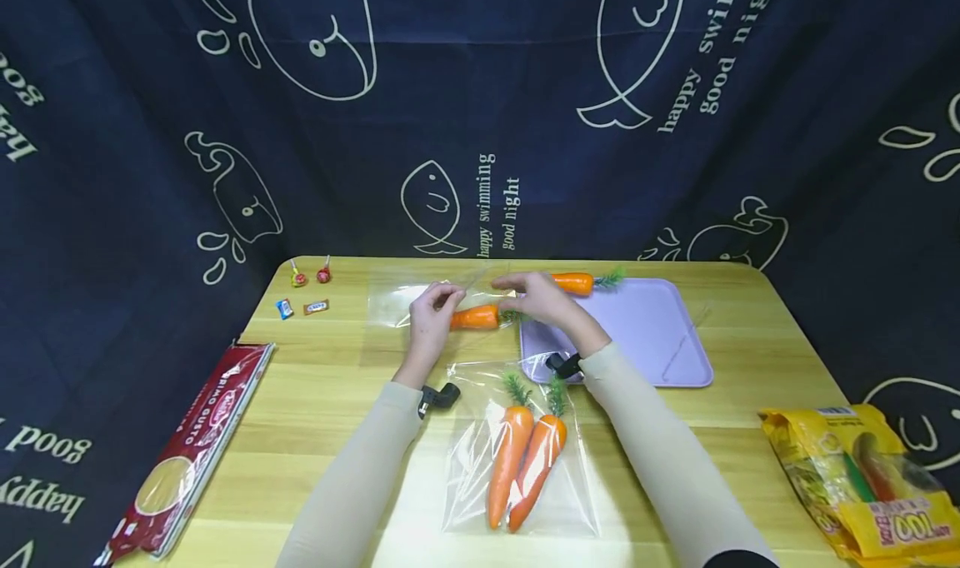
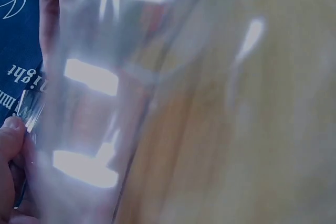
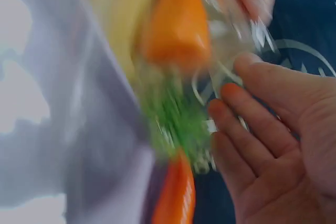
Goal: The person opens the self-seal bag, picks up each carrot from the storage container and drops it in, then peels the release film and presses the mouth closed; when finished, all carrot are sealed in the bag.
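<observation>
My left hand point(image 1: 433, 322) pinches the edge of a clear plastic bag point(image 2: 37, 111) between thumb and fingers. Just right of it is an orange carrot point(image 1: 474, 317) with green leaves; whether it is inside the bag I cannot tell. My right hand point(image 1: 543, 301) is beside those leaves point(image 3: 176, 111), its fingers extended and apart in the right wrist view. Behind it, another carrot point(image 1: 573, 283) lies at the back edge of a lilac tray point(image 1: 652, 343). Nearer me, a clear bag point(image 1: 465, 468) holds two carrots point(image 1: 512, 464). Glare and blur cover much of the left wrist view.
Two lollipops point(image 1: 298, 278) and two small wrapped candies point(image 1: 316, 306) lie at the back left. A long red food packet point(image 1: 191, 443) lies along the left edge, and a yellow packet point(image 1: 862, 468) at the right. A dark printed curtain point(image 1: 480, 118) surrounds the table.
</observation>
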